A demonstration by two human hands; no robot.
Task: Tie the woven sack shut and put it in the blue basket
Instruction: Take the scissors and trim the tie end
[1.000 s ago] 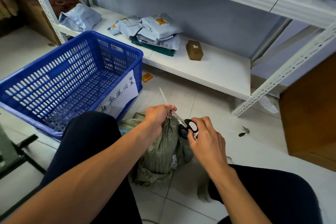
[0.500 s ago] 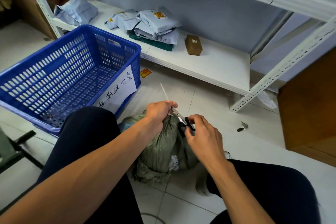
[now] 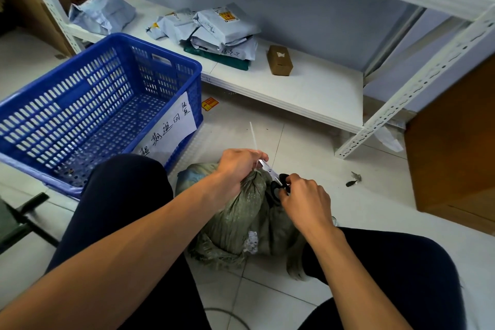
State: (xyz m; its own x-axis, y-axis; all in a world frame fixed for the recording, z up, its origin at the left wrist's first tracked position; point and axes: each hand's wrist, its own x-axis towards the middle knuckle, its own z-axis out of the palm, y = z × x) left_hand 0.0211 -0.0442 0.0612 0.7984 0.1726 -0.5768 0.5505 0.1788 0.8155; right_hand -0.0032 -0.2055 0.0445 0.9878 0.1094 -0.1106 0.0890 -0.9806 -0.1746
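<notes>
Two hands at sack neck: left hand fingers curled tight round gathered neck w/ white tie sticking up; right hand fingers closed thru black scissors handles, blades at tie. Forearms angle inward over knees. Woven sack on floor betw. legs, just beside blue basket near corner.

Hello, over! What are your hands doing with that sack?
Left hand grips green woven sack neck. Right hand holds black-handled scissors at white tie. Blue basket empty.

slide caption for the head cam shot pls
Left hand grips the sack neck while the right hand brings scissors to the tie's tail; blue basket empty.
</notes>
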